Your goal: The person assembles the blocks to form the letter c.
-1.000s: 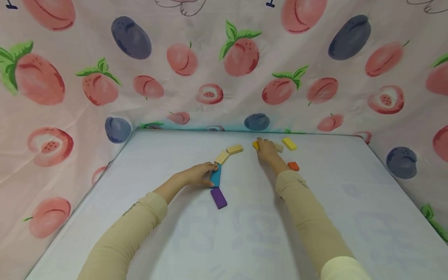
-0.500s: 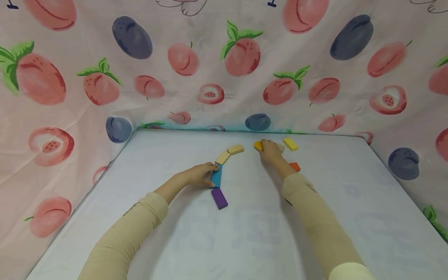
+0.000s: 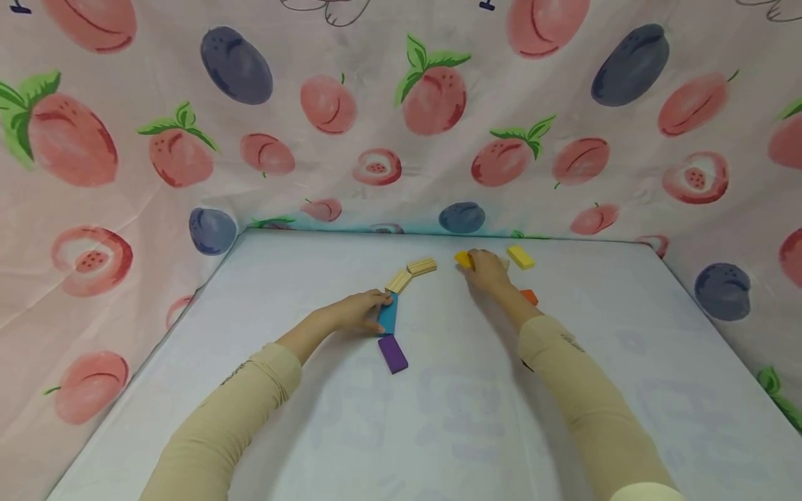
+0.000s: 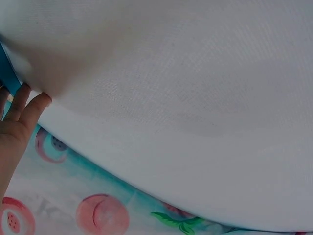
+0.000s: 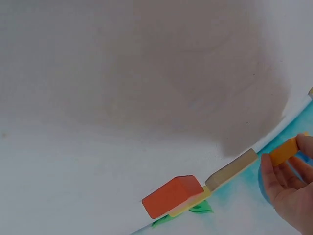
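Amber block (image 3: 464, 259) at upper right of centre in the head view, in the right hand (image 3: 490, 271). Fingers cover much of it there; in the right wrist view, far right, its long axis slants from lower left to upper right. Right grip closed down to the block's width, thumb and fingers pinching it. Cannot tell whether it touches the table (image 3: 438, 431).

Blue block (image 3: 388, 316) near frame centre: long axis nearly up-and-down, top leaning slightly right. Left hand (image 3: 360, 311) holds it from the left, grip spread along its length, thumb at the lower end, fingers at the upper.

Purple block (image 3: 392, 354) just below blue, tilting upper left to lower right; contact uncertain. Above blue, lower wooden block (image 3: 398, 282) slants up to the right; upper wooden block (image 3: 422, 266) follows, nearly level. Together a curved line.

Right of the right hand: yellow block (image 3: 520, 257), slanting down-right; orange-red block (image 3: 529, 297) below, partly behind the forearm. Pale block (image 5: 232, 169) mostly masked by the hand in the head view. Dark edge (image 3: 528, 367) shows beside the right sleeve (image 3: 583, 390); rest hidden. Fruit-print cloth (image 3: 376, 104) behind.
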`<control>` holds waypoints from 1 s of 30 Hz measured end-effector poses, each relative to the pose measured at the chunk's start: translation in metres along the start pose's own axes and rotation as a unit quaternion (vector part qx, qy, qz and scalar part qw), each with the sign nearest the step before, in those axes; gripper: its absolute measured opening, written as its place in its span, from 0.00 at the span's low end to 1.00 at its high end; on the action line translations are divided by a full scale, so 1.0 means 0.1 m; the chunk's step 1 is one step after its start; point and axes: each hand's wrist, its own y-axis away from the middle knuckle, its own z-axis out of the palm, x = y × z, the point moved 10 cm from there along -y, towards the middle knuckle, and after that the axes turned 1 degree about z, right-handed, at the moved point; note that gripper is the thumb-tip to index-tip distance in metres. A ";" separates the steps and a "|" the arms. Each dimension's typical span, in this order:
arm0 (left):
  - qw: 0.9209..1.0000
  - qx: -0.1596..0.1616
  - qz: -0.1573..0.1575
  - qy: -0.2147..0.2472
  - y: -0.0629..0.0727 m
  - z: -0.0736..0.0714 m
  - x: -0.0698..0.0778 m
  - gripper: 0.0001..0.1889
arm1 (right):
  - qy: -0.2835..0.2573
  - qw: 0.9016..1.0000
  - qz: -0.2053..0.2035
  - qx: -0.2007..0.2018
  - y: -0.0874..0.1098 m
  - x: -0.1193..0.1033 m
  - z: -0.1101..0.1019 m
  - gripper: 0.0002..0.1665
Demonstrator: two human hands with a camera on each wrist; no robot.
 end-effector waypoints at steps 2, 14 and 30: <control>1.000 0.002 -0.001 -0.001 0.01 -0.01 0.00 0.35 | -0.003 1.000 -0.009 0.010 0.02 -0.03 -0.04 0.22; 1.000 0.005 0.010 0.002 -0.01 0.00 0.02 0.34 | 0.006 0.998 -0.043 0.038 0.21 -0.12 -0.15 0.22; 1.000 0.004 0.003 0.004 -0.02 0.00 0.00 0.35 | -0.018 0.988 -0.122 0.088 0.59 -0.39 -0.34 0.22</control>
